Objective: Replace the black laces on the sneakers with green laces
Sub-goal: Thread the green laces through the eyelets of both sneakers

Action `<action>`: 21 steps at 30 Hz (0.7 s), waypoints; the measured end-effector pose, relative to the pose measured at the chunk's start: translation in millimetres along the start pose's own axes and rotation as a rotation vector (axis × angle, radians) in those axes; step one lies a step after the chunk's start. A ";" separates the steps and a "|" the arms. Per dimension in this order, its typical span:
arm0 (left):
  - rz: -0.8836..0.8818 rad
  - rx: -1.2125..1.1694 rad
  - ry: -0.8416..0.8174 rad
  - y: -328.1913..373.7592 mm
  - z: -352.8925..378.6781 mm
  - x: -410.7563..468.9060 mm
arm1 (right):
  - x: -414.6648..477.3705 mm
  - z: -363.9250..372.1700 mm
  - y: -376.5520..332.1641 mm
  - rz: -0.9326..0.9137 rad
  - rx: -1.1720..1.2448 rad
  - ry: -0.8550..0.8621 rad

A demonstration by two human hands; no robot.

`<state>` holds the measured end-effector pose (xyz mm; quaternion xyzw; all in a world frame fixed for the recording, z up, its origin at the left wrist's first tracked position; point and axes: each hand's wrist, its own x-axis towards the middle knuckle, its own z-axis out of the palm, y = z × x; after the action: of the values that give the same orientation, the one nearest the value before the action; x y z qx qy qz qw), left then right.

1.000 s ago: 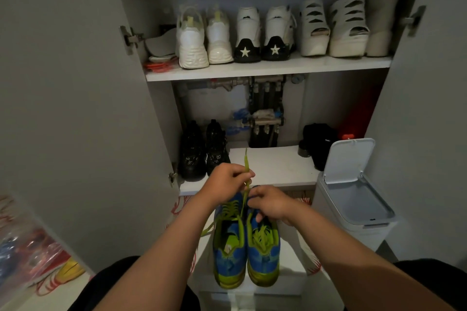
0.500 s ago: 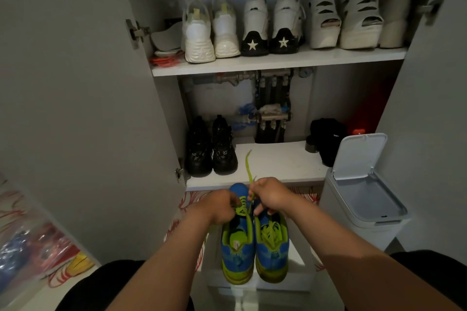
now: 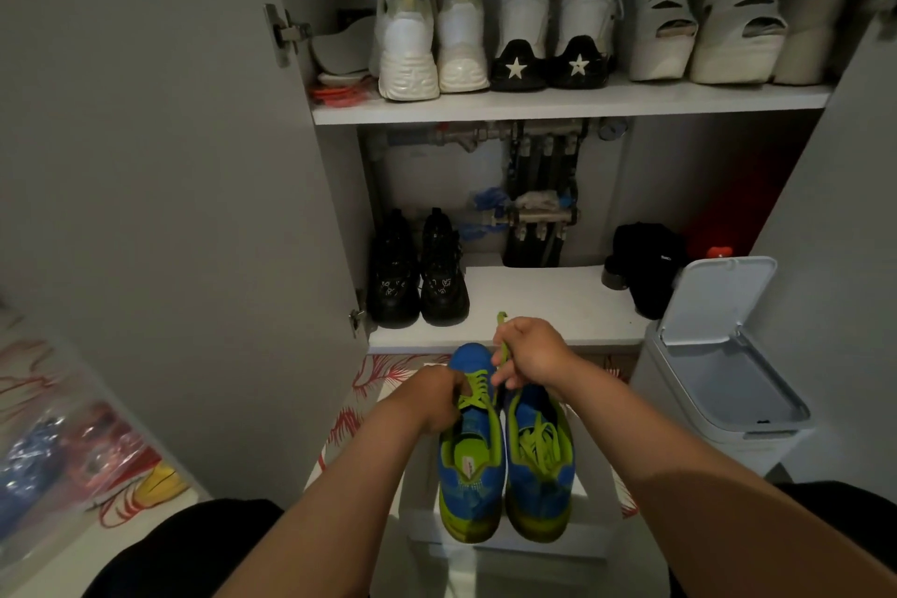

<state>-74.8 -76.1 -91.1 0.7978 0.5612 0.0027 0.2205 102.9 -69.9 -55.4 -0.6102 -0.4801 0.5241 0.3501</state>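
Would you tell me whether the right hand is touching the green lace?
Touching. The head view shows the right hand pinching the green lace, which sticks out above it.

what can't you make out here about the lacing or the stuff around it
Head view only.
- Whether the left hand pinches the green lace or the left sneaker: its fingers curl out of sight.
- The lace inside the right hand: covered by the fist.
- Plastic bag contents: blurred, cut by the left edge.
- Black item on the lower shelf: too dark.
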 end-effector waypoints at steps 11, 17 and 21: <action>-0.022 -0.074 0.015 -7.9 -2.4 -2.1 | 18.0 20.2 4.6 -0.091 -0.086 0.001; -0.029 -0.087 0.040 -11.2 -1.0 -7.9 | 27.8 27.7 2.5 -0.155 -0.197 -0.001; -0.021 -0.093 0.017 -6.3 -3.2 -11.1 | 26.7 28.6 7.9 -0.165 -0.562 -0.144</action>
<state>-85.4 -83.2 -87.7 0.7807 0.5707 0.0334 0.2525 76.4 -48.9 -76.7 -0.6035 -0.6777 0.3823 0.1740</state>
